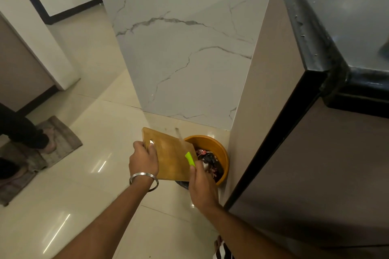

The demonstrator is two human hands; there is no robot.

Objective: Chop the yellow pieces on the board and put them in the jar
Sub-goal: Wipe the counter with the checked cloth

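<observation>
We found the bare rectangular wooden chopping board (pixel 172 157), no yellow pcs on it, gripped by L hand (pixel 144 159) over round orange bin (pixel 221 151); R hand (pixel 202 185) clasped green-handled knife (pixel 190 159). Jar not visible; chopping judged done.

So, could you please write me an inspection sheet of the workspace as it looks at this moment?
Surface: glossy cream tiled floor; no worktop in use.
Job's things: wooden chopping board held tilted over an orange bin; no yellow pieces visible on it; knife with green handle, blade blurred across the board; jar not seen.
Clutter: dark and patterned waste inside the bin; brown mat on the floor at left.
Grippers: left hand grips the board's edge by its hole, steel bangle on the wrist; right hand grips the knife handle.
Cables: nothing seen.
Surroundings: marble-pattern wall; dark-topped cabinet at right; another person's legs and feet at left on the mat.
</observation>
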